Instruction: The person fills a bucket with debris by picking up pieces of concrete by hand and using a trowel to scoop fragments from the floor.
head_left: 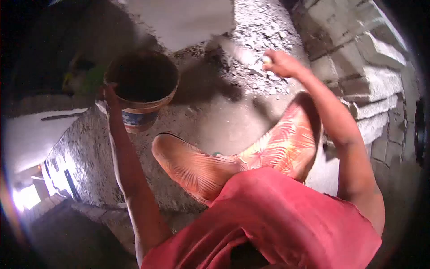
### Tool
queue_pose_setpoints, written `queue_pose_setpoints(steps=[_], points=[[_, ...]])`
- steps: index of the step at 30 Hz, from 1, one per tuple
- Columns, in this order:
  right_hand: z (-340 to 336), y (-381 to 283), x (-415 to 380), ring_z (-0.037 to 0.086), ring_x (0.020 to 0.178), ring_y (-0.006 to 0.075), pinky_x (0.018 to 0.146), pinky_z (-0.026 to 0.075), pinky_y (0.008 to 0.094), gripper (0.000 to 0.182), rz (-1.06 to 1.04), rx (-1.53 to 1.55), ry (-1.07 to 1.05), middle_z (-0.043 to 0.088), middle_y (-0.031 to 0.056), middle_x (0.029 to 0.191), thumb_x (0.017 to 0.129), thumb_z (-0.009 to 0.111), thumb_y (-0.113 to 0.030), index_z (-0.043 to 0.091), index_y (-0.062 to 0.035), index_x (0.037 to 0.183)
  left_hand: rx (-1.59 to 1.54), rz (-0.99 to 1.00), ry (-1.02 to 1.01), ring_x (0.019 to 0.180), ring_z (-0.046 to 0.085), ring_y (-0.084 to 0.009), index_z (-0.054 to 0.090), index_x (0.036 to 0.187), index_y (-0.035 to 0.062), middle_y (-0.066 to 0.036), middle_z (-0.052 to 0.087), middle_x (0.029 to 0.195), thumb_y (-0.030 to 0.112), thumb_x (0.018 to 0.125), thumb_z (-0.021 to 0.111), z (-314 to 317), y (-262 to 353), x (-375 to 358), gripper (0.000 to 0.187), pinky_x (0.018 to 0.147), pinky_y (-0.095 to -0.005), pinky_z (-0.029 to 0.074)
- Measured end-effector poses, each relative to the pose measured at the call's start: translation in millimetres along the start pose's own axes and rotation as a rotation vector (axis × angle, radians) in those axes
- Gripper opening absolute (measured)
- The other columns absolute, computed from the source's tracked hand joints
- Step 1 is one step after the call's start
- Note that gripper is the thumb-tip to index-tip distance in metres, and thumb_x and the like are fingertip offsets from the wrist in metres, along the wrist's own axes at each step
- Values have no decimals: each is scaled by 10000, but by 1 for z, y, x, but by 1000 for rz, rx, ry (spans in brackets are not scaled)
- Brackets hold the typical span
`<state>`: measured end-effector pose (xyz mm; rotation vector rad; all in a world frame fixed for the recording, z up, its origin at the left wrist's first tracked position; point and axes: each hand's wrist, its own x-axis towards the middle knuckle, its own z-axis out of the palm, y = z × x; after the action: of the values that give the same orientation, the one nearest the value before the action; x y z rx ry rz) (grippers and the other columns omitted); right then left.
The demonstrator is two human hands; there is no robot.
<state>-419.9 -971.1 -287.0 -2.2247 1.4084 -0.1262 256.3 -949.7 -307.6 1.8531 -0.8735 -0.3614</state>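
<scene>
**Bucket gripped at the rim, trowel blurred over the rubble**

Bucket (142, 89), round and dark inside, sits on a rough grey concrete floor (210, 121) in the upper left of the view. It has a tan rim and a blue and white band low on its side. The left hand (109, 92) is closed on the rim at its left edge, with the bare arm stretching straight down toward the camera.

The right hand (280, 62) is raised on the far side of the floor, fingers curled shut around the handle of a trowel (233, 49). The blade is smeared by motion, so its exact shape cannot be told. It hovers just beside a spread of grey rubble (264, 27) and well apart from the bucket.

To the right stands a wall of grey blocks (367, 58) laid in stepped courses, with pale mortar showing between them. The right arm runs close beside it.

Below the hands, the person's bent knees fill the middle of the view, covered in shorts (268, 152) with an orange leaf print. A red shirt (286, 219) takes up the lower part.

At the left edge the floor ends in a drop, with bright light far below. Behind the bucket lies a dim yellow-green shape, too dark to identify.
</scene>
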Motion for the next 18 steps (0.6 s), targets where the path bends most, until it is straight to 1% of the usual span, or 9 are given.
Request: queue_pose_setpoints(steps=[1, 2, 3, 5, 9, 10, 11, 13, 18], points=[[-39, -9, -24, 624, 663, 226, 599, 508, 384, 401, 147, 206, -62, 598, 155, 806, 858, 672, -226, 507, -10, 1152, -92, -64, -104, 937, 568, -244, 652, 965, 45, -98, 621, 1014, 242, 712, 680, 8, -17, 16, 322, 846, -396, 459], [-50, 4, -48, 578, 595, 152, 510, 472, 334, 364, 178, 330, 31, 534, 75, 727, 871, 660, -177, 485, -23, 1150, -427, -153, -224, 920, 549, -213, 620, 947, 61, -63, 595, 979, 233, 738, 678, 23, 32, -24, 277, 839, -350, 449], [-60, 16, -69, 581, 605, 162, 520, 467, 330, 362, 255, 379, -56, 523, 40, 704, 897, 638, -207, 483, -22, 1166, -432, -149, -236, 920, 549, -213, 620, 947, 61, -63, 595, 979, 233, 738, 678, 29, 52, -38, 277, 839, -350, 449], [-19, 74, -111, 647, 689, 234, 659, 519, 417, 279, 252, 378, 135, 621, 153, 837, 917, 606, -229, 502, -20, 1069, -260, -142, -251, 942, 547, -195, 622, 1051, 62, -57, 596, 1013, 242, 796, 668, 38, 78, -58, 315, 847, -330, 439], [165, 169, -231, 600, 911, 400, 864, 446, 489, 364, 454, 89, 239, 636, 235, 998, 977, 451, -312, 552, 8, 1117, -135, -130, -301, 1020, 565, -247, 615, 1231, 84, -107, 573, 1202, 356, 909, 628, 50, 117, -101, 422, 875, -394, 474], [204, 175, -255, 599, 938, 383, 871, 430, 495, 371, 790, 369, 135, 636, 242, 947, 987, 409, -305, 579, 16, 1063, -104, -135, -281, 1056, 558, -238, 603, 1258, 82, -103, 579, 1213, 366, 911, 633, 50, 130, -118, 449, 897, -399, 465], [255, 193, -294, 598, 613, 304, 619, 462, 437, 461, 451, -23, 514, 578, 186, 672, 1004, 361, -330, 560, 19, 778, -82, -141, -255, 1091, 550, -230, 591, 1285, 80, -99, 585, 1225, 375, 913, 639, 55, 140, -132, 477, 919, -403, 456], [251, 159, -324, 591, 587, 292, 606, 464, 434, 433, 733, 466, 383, 568, 181, 648, 1001, 357, -309, 562, 16, 801, -166, -135, -271, 1118, 540, -231, 584, 1294, 79, -94, 579, 1256, 373, 917, 634, 46, 84, -105, 481, 947, -407, 441], [261, 186, -255, 622, 702, 332, 687, 475, 456, 297, 627, 440, 338, 603, 207, 724, 972, 443, -229, 583, 15, 874, -139, -114, -200, 1159, 525, -260, 575, 1294, 47, -92, 553, 1328, 343, 923, 620, 40, 102, -150, 476, 1002, -432, 409]])
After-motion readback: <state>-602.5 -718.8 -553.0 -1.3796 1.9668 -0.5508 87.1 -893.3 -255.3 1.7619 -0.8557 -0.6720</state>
